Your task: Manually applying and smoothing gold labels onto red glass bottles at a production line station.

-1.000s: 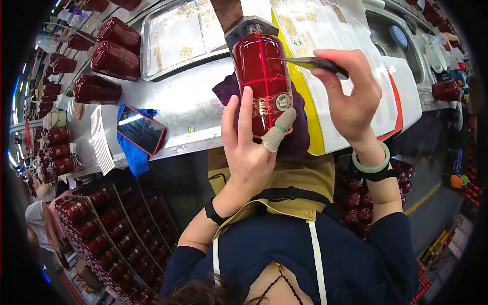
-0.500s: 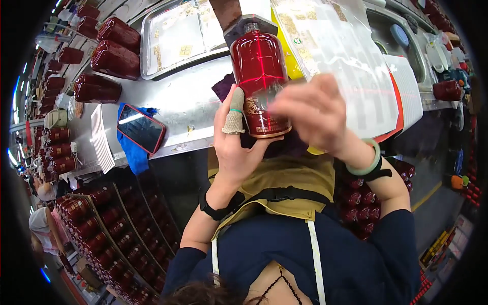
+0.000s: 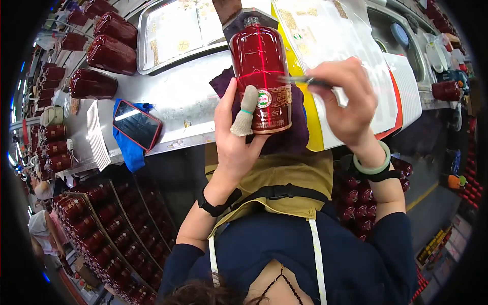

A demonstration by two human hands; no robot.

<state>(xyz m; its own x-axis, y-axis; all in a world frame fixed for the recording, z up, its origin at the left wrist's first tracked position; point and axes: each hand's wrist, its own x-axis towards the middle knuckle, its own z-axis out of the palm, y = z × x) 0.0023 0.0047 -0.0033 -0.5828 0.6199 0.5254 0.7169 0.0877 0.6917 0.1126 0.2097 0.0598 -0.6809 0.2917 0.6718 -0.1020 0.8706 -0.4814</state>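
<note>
A glossy red glass bottle (image 3: pixel 260 56) lies with its neck away from me, red light lines crossing its surface. Gold ornament and a round green-and-white emblem (image 3: pixel 264 99) show near its base. My left hand (image 3: pixel 236 145) is closed on the bottle's left side and base; one finger, in a knitted cover (image 3: pixel 246 113), presses beside the emblem. To the right of the bottle, my right hand (image 3: pixel 351 96) grips slim dark-handled tweezers (image 3: pixel 312 81). Their blurred metal tip points at the bottle's right side; whether it touches the glass I cannot tell.
A metal bracket (image 3: pixel 249 23) stands at the bottle's neck, over dark cloth (image 3: pixel 300 122). Decal sheets lie in a steel tray (image 3: pixel 147 46) and on white plastic (image 3: pixel 351 56) at right. A phone (image 3: pixel 137 124) rests on blue cloth. More red bottles (image 3: pixel 112 53) stand at left.
My right hand has moved right, off the bottle's lower front, and the tweezers now show. The bottle's ornament has shifted, bringing the emblem into view, while my covered finger has moved right.
</note>
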